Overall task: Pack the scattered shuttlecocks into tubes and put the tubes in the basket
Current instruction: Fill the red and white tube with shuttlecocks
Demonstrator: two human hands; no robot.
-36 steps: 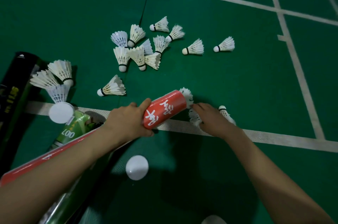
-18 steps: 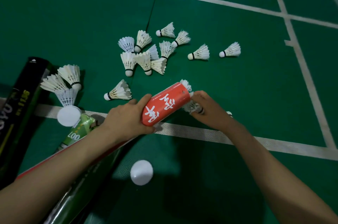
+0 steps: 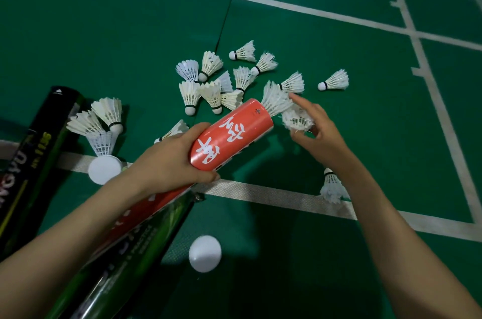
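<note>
While the L hand [image 3: 172,159] wraps fingers and thumb round the red tube [image 3: 229,136] at frame ctr, the tube slants up-right w/ its open mouth toward the R hand [image 3: 320,133]. A feather skirt [image 3: 275,99] sticks out of that mouth. The R hand, just right of the mouth, pinches a ragged shuttlecock [image 3: 297,120] btwn thumb and curled fingers. Its index finger is out straight, tip at the edge of the sticking-out feathers; can't tell if it touches. The main pile of shuttlecocks [image 3: 216,84] lies upper ctr on the green court floor [image 3: 391,149], w/ a lone shuttlecock [image 3: 335,81] apart to its right. One more shuttlecock [image 3: 331,185] lies at the white court line [image 3: 273,196], beside the R forearm. At mid-left, three bunched shuttlecocks [image 3: 104,115] sit next to a black tube [image 3: 39,141], w/ a white cap [image 3: 104,169] just below them. A green tube [image 3: 135,248] lies lower left under the L forearm, and a second white cap [image 3: 204,253] lies bottom ctr.
</note>
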